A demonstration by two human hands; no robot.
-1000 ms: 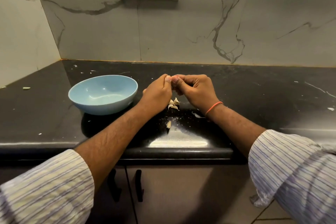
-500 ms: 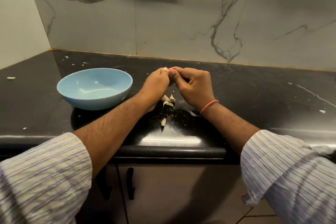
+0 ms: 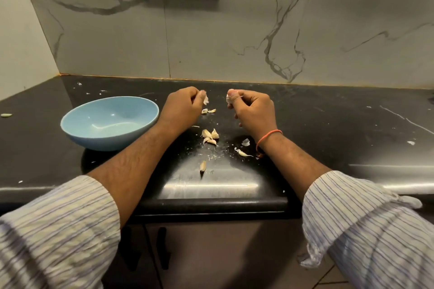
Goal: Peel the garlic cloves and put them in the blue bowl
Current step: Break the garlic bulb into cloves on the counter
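Head: garlic clove (image 3: 229,98) between right fingers (image 3: 233,94)

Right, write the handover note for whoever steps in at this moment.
Left hand: pinches a scrap of garlic skin.
Right hand: pinches a garlic piece; how far it is peeled cannot be told.
Blue bowl: left of the hands on the black counter, nothing in it.
Loose cloves lie between the forearms, one more nearer the edge, skin bits around.
Done: no clove is in the bowl.
Left: peel every clove and bowl it.
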